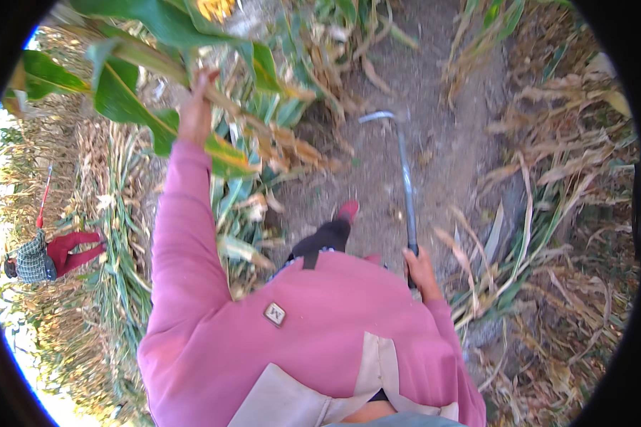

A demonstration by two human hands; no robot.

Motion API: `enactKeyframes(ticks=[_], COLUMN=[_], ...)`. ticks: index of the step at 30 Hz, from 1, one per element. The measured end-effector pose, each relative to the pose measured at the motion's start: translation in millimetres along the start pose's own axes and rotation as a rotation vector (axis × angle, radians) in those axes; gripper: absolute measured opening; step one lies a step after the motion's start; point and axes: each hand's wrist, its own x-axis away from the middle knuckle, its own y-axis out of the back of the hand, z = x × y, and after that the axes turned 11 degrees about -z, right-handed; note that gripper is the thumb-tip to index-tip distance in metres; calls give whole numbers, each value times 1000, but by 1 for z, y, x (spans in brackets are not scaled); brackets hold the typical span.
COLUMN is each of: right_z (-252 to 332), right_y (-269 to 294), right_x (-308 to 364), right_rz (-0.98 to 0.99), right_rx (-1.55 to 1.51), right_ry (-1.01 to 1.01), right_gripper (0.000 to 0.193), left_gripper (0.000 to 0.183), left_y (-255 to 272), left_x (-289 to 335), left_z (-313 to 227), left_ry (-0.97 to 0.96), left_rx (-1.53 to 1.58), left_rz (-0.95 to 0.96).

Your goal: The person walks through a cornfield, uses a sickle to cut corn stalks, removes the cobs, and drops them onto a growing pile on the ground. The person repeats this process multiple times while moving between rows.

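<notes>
Ground: bare brown dirt strip [445, 167] runs up the middle, stalks along both edges.
Right edge of strip: dry, bent stalks and leaves [570, 128], tan mostly, some green lower down.
Left of strip: flattened row of cut stalks [124, 171], green and straw-coloured mixed.
Wearer: pink long-sleeved top [320, 313], pale collar; dark trouser leg [324, 238] steps out below the hem, over the dirt.
Corn stalk: thick, pale stem [157, 64] with broad green leaves, some yellowing; slants across the upper-left side, over the left edge of the dirt strip. Lower part is dry and tan.
Sickle: long straight shaft [408, 188], dark at the grip, shiny higher up; curved blade [377, 116] at the far end points left, above mid-strip. Whether it touches dirt: can't tell.
Co-worker: person [35, 260] far left, beyond the flattened row; checked shirt, red trousers, long red-handled tool [44, 199].
Left hand: [198, 107] arm stretched out, fingers curled round the corn stalk.
Right hand: [420, 269] wrapped round the sickle's dark grip, near the strip's right edge.
Shoe: red [348, 211], on the dirt strip.
Badge: small, pale square [275, 314] on the chest.
</notes>
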Motion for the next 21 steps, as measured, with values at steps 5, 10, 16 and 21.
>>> enactKeyframes(ticks=[5,10,16,21], right_z=[-13,-32,-64,-90], right_y=[-58,-145,-258,-289], right_x=[-57,-126,-201,-247], right_rz=[233,341,356,561], right_rx=[-155,-239,-33,328], right_ry=[-235,-318,-240,-108], right_gripper=[20,21,26,36], left_gripper=[12,10,6,13], left_y=[-1,6,16,32], left_x=[-2,45,95,114], left_z=[19,16,18,26], left_ry=[100,-38,-132,-158], left_rx=[140,108,17,-11], left_rz=[-35,-81,-135,-361])
